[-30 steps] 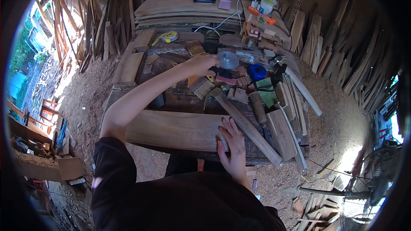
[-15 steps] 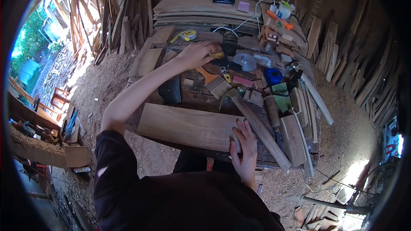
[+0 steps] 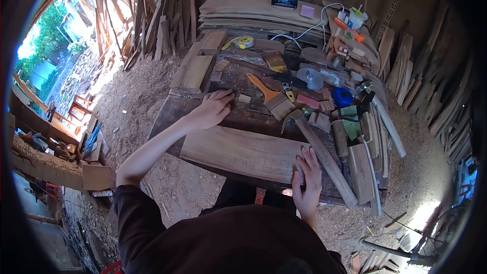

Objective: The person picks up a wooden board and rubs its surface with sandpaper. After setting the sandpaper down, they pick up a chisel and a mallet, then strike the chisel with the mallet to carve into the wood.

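Observation:
My left hand (image 3: pixel 210 110) reaches over a dark flat sheet (image 3: pixel 220 93), its bent fingers closed at the sheet's far edge. Most of the sheet is hidden under the hand. A small wood block (image 3: pixel 244 99) lies just right of the fingertips. My right hand (image 3: pixel 308 180) lies with fingers spread on the right end of a long wooden board (image 3: pixel 238 152) along the bench's near edge. Beyond the board are an orange-handled paintbrush (image 3: pixel 266 90) and a hammer (image 3: pixel 324 155). Farther back sits a brown-and-yellow block-like thing (image 3: pixel 274 61).
On the bench are a yellow tape measure (image 3: pixel 244 42), a clear disc (image 3: pixel 310 78), a blue round object (image 3: pixel 342 97) and wood strips (image 3: pixel 362 172). A phone (image 3: pixel 284 1) stands on stacked boards (image 3: pixel 243 6) behind. Shavings cover the floor (image 3: pixel 137 96).
My left hand has left the brown-and-yellow thing and come back toward me, onto the dark sheet. My right hand stays on the board. The camera view has shifted slightly.

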Motion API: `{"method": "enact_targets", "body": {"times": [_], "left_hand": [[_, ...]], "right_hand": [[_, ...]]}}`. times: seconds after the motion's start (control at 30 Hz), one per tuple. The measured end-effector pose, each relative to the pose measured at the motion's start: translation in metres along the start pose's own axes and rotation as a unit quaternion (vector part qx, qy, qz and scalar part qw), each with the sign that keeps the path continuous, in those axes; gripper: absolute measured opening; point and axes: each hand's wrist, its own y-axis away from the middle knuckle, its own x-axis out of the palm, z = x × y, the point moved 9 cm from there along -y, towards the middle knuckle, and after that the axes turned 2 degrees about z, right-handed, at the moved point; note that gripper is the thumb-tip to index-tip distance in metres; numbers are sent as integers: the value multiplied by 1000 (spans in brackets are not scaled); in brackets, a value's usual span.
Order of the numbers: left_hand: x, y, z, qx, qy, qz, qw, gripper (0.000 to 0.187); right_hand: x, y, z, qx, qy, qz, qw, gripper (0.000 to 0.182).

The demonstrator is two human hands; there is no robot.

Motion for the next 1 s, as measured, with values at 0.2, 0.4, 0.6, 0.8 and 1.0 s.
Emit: {"method": "enact_targets", "body": {"times": [0.2,0.4,0.6,0.8,1.0], "left_hand": [[-27,0,-20,40,-5,-89,995,44],[-36,61,-105,81,12,-122,989,42],[-13,99,-120,72,-22,-104,992,49],[22,44,-191,106,-56,-141,983,54],[44,7,-248,155,36,-179,971,56]], "right_hand": [[1,0,-1,2,4,-12,1000,31],[0,0,-1,2,8,-8,1000,31],[1,0,-2,5,2,-8,1000,31],[3,2,0,-19,20,-5,1000,37],[-21,11,-25,62,-130,-163,976,45]]}}
